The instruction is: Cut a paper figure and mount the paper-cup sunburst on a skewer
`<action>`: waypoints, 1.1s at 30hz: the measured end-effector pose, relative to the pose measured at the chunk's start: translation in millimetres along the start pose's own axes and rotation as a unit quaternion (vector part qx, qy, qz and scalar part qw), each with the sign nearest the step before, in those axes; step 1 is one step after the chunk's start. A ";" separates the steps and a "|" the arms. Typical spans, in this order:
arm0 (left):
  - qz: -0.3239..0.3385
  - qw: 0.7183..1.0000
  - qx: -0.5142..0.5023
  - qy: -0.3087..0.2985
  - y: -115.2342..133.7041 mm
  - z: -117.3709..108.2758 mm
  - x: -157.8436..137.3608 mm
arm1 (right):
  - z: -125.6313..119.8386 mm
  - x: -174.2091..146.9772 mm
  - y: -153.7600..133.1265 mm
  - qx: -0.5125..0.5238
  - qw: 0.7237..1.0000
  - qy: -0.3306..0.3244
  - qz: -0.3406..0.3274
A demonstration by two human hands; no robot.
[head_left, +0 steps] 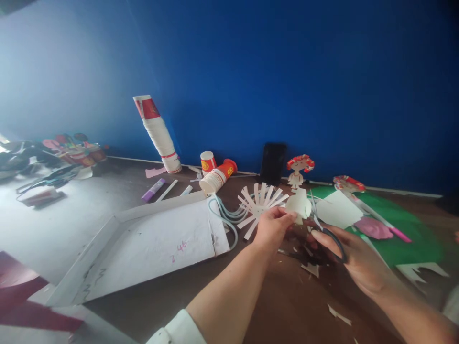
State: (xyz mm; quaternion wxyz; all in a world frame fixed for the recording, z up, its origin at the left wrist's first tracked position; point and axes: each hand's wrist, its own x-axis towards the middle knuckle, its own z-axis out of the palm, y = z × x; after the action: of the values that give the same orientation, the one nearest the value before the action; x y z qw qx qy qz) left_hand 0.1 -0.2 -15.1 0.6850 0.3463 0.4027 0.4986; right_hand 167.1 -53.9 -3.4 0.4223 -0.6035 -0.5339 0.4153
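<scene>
Left hand (274,224) pinching the white paper cutout (298,203) above the tabletop (287,306) | right hand (358,258) wrapped round the scissors (318,221), blades beside its right edge | risk: paper flexing under that small pinch could send a cut astray

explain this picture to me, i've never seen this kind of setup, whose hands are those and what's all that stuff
No machine here: these are a person's own bare hands, in one picture taken by a camera worn on that person's head, looking forward and down. The left hand holds a cut piece of pale paper; the right hand holds scissors beside it. Scraps lie on the brown table. Around them are a shallow white box, a paper cut into strips, a tall stack of paper cups, a small paper figure and a green sheet.
</scene>
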 end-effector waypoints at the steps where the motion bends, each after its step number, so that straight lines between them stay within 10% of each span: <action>1: 0.002 1.000 -0.010 0.001 -0.2 -0.2 0.8 | -0.7 0.3 -0.5 -0.005 1.000 -0.017 0.006; 14: 0.017 0.992 -0.121 0.007 1.6 1.6 3.4 | 1.4 -3.9 -17.8 -0.065 0.991 -0.113 0.006; 33: 0.002 0.995 -0.092 0.023 1.0 2.9 2.1 | 1.1 -5.3 -16.2 -0.113 0.990 -0.081 -0.006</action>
State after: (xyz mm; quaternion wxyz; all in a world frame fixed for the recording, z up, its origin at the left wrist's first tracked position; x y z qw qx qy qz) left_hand 2.7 1.9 -13.4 0.7035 0.2709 0.3698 0.5431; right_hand 160.8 -57.9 12.0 0.3093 -0.6081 -0.6135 0.3976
